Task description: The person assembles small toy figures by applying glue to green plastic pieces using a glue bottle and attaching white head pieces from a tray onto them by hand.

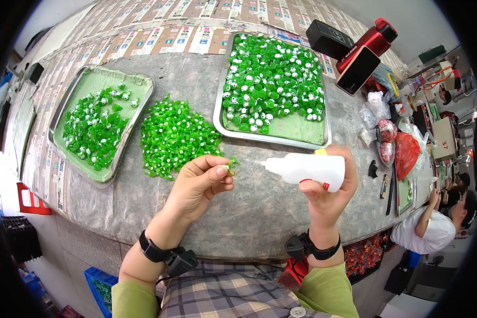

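Between thumb and fingertips, my left hand (202,183) pinches a small green plastic piece (231,166). My right hand (334,193) wraps around a white squeeze bottle (307,169), tilted on its side with its nozzle pointing left toward that piece, a short gap apart. Just beyond my left hand lies a loose pile of green pieces with white dots (180,138). A large metal tray (273,139) behind the bottle holds many green pieces with white eye-like balls. At the left, a second metal tray (135,114) lined in light green holds fewer of them.
A phone (358,70) leans by a red bottle (373,40) and a black box (328,40) at the back right. Plastic bags (407,153) and small tools lie along the right edge. A person in a white top (426,230) works farther right. A blue crate (98,281) stands below left.
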Motion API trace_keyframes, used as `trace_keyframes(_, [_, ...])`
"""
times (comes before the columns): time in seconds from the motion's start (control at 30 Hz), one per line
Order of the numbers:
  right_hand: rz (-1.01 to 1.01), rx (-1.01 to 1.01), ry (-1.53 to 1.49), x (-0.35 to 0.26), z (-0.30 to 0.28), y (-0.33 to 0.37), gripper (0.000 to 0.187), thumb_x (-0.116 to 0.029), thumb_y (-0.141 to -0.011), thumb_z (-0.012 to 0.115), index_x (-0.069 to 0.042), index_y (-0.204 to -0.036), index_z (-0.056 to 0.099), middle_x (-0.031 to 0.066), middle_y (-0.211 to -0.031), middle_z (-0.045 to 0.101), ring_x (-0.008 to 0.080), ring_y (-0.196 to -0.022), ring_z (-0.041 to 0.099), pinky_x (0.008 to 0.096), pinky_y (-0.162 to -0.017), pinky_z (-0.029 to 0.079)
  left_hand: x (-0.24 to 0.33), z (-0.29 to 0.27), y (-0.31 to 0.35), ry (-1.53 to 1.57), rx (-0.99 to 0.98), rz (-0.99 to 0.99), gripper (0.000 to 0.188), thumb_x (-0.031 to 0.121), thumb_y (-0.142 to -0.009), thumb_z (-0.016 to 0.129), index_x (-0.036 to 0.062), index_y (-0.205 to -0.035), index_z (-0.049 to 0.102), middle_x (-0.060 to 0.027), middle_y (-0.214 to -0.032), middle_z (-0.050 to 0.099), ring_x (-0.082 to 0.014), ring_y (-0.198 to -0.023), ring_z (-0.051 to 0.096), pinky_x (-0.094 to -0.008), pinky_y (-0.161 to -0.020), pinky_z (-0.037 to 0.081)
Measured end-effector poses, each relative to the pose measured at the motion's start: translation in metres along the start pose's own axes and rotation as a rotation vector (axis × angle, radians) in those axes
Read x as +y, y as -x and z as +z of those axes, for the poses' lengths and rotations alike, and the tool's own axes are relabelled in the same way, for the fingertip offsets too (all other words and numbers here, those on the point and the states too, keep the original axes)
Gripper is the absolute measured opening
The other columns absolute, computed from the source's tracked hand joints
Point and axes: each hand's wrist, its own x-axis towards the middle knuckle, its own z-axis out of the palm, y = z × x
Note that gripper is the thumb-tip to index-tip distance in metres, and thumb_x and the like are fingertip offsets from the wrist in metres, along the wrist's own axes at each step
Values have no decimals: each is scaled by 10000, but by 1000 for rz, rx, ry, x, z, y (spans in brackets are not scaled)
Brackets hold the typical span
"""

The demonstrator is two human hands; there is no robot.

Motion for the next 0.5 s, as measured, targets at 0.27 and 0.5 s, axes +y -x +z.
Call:
trace_keyframes(0.27, [-133, -110, 243, 5, 1, 6, 452, -265, -524, 784, -35, -791, 501, 52, -665, 523, 138, -568, 519, 233, -496, 403, 1, 1, -1, 16, -17, -5, 104, 95, -771, 558, 35, -841, 512, -61, -726, 557, -120, -646, 550, -241, -597, 494])
trace_keyframes(0.5, [-108, -108, 270, 6, 2, 9, 434, -254, -540, 777, -31, -792, 503, 67, -689, 532, 159, -578, 533, 246, -503, 417, 1, 1, 1, 30, -14, -12, 100, 91, -773, 555, 28, -838, 511, -61, -717, 559, -120, -636, 554, -244, -588, 494])
